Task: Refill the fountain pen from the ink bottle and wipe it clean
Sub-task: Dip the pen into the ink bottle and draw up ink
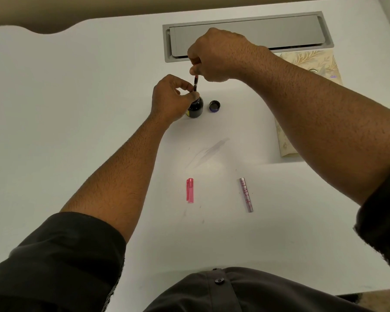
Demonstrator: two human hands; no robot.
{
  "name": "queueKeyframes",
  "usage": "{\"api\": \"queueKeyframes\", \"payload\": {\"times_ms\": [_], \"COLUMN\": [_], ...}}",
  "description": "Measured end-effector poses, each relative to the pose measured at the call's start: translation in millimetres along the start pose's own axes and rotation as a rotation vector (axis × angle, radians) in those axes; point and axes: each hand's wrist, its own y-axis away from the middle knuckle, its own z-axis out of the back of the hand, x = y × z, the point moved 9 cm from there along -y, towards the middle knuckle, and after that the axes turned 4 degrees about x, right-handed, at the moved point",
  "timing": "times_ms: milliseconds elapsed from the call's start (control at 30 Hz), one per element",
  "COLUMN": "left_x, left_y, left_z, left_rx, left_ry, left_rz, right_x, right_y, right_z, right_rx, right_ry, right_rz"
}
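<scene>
Pen section, thin, dark w/ red-pink end, stands near upright, tip down in the ink bottle mid-desk. Right hand pinches its top; left hand pinches it low, at the bottle mouth. Bottle: round, dark, glossy. Cap just right of it, apart. Pink pen cap & silvery barrel lie nearer, well apart. Smooth white desk, faint smear betw.
</scene>
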Motion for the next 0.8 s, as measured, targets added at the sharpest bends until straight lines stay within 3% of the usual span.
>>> {"api": "queueKeyframes", "payload": {"times_ms": [800], "left_x": [-9.5], "left_y": [7.1], "left_z": [4.5], "left_rx": [0.002], "left_ry": [-0.036], "left_rz": [-0.016], "right_x": [2.2], "right_y": [1.8], "right_z": [4.2], "right_rx": [0.010], "right_ry": [0.026], "right_rz": [-0.021]}}
